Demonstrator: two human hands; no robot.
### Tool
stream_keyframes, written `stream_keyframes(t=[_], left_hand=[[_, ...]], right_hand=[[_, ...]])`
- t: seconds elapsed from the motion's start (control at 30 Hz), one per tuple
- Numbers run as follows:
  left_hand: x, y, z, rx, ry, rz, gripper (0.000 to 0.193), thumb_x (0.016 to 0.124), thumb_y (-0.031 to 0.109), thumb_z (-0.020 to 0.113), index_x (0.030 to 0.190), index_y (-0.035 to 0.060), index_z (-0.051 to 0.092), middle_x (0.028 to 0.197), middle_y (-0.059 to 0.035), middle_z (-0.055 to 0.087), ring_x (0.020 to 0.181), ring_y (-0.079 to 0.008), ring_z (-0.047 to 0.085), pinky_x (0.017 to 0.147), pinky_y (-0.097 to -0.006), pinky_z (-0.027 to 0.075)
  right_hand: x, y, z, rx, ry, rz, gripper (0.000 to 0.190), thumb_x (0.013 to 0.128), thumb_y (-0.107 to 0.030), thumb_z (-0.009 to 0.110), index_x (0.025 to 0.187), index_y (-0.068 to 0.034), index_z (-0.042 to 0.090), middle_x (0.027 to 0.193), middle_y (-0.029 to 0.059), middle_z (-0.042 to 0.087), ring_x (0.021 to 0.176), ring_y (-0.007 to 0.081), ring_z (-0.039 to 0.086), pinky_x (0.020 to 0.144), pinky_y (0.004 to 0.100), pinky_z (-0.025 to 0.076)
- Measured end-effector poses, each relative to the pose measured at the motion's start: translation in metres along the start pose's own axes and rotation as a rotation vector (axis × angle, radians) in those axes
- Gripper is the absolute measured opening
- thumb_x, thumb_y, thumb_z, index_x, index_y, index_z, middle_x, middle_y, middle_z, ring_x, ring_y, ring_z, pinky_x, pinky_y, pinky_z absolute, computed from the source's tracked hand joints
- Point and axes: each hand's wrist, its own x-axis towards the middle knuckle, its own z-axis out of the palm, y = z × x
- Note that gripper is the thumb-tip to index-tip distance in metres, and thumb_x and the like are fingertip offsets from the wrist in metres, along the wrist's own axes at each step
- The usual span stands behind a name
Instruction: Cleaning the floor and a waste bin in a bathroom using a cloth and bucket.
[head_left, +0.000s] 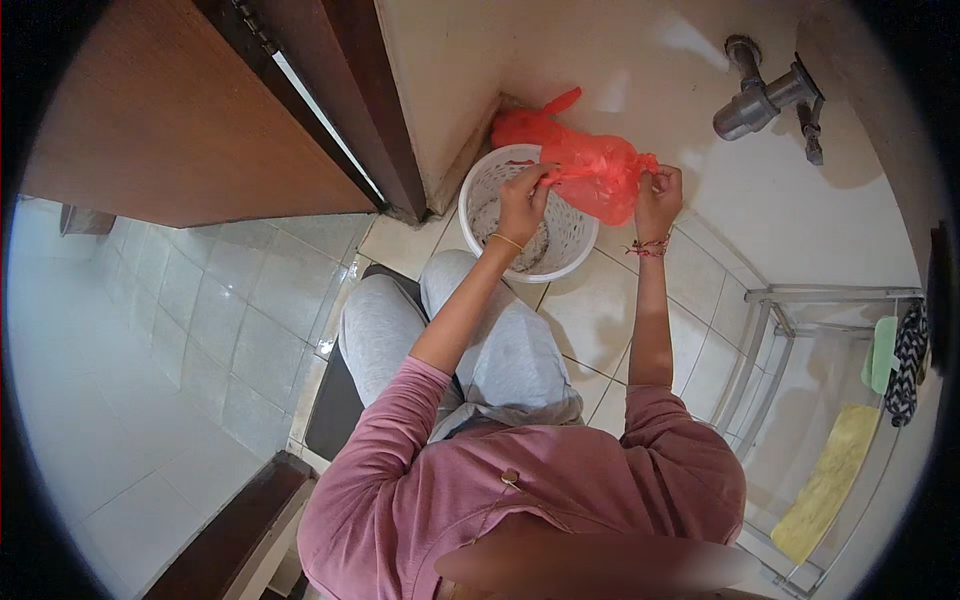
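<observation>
My left hand (523, 206) pinches one end of a thin red plastic bag (600, 176) between thumb and fingers. Over to the right, my right hand (660, 196) grips a bunched, crumpled part of the same bag. The bag is spread between both hands above the rim of a white perforated plastic basket (574, 262). Grayish residue lies at the bottom of this basket. More red plastic (525, 126) reaches behind the rim toward the wall corner; whether it is the same bag I cannot tell.
A brown wooden door (187, 112) stands at the left beside a tiled floor. A metal pipe fitting (757, 105) juts from the wall at upper right. At the right stands a metal rack (757, 360) with a yellow cloth (829, 484) and a green item (881, 354) hanging.
</observation>
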Motion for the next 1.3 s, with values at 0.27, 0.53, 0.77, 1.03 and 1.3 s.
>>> stream_keyframes(t=[0.27, 0.53, 0.77, 1.03, 1.3], left_hand=[[-0.005, -0.020, -0.011, -0.186, 0.218, -0.217, 0.014, 0.079, -0.001, 0.052, 0.092, -0.0029, 0.058, 0.081, -0.0058, 0.061, 0.070, -0.0079, 0.055, 0.064, -0.0218, 0.045], [-0.025, -0.019, -0.025, -0.188, 0.284, -0.372, 0.014, 0.082, 0.006, 0.052, 0.093, -0.0017, 0.055, 0.086, -0.0056, 0.056, 0.080, -0.0109, 0.052, 0.073, -0.0230, 0.042], [-0.078, -0.019, -0.016, 0.413, 0.406, -0.326, 0.044, 0.075, 0.013, 0.054, 0.115, 0.0003, 0.039, 0.125, -0.0256, 0.028, 0.117, -0.0372, 0.024, 0.097, -0.0436, 0.018], [-0.088, -0.048, -0.001, 0.464, 0.211, -0.521, 0.057, 0.070, 0.007, 0.055, 0.120, -0.0062, 0.032, 0.129, -0.0344, 0.010, 0.122, -0.0445, 0.010, 0.100, -0.0459, 0.012], [-0.097, -0.048, 0.011, 0.399, 0.152, -0.452, 0.051, 0.070, 0.004, 0.052, 0.116, -0.0118, 0.036, 0.131, -0.0343, 0.009, 0.122, -0.0446, 0.011, 0.101, -0.0427, 0.014]], right_hand=[[0.000, 0.007, 0.006, 0.077, 0.014, 0.099, 0.019, 0.078, -0.002, 0.053, 0.095, -0.001, 0.044, 0.081, 0.0066, 0.054, 0.077, 0.0119, 0.055, 0.067, 0.0237, 0.046], [-0.050, -0.023, 0.036, -0.116, -0.564, -0.309, 0.058, 0.069, -0.012, 0.066, 0.119, -0.003, 0.036, 0.106, 0.0148, 0.049, 0.088, 0.0245, 0.055, 0.079, 0.0316, 0.043], [-0.040, -0.017, 0.024, -0.280, -0.400, -0.113, 0.038, 0.060, -0.009, 0.067, 0.097, -0.003, 0.057, 0.097, 0.0143, 0.053, 0.091, 0.0282, 0.051, 0.079, 0.0339, 0.042], [0.026, 0.007, 0.013, -0.428, 0.042, -0.369, 0.033, 0.062, -0.006, 0.064, 0.094, -0.004, 0.057, 0.096, 0.0145, 0.050, 0.088, 0.0288, 0.050, 0.078, 0.0356, 0.042], [0.100, 0.132, 0.038, -1.060, -0.546, -0.280, 0.028, 0.067, -0.007, 0.057, 0.095, -0.006, 0.058, 0.086, 0.0177, 0.054, 0.080, 0.0314, 0.054, 0.074, 0.0394, 0.045]])
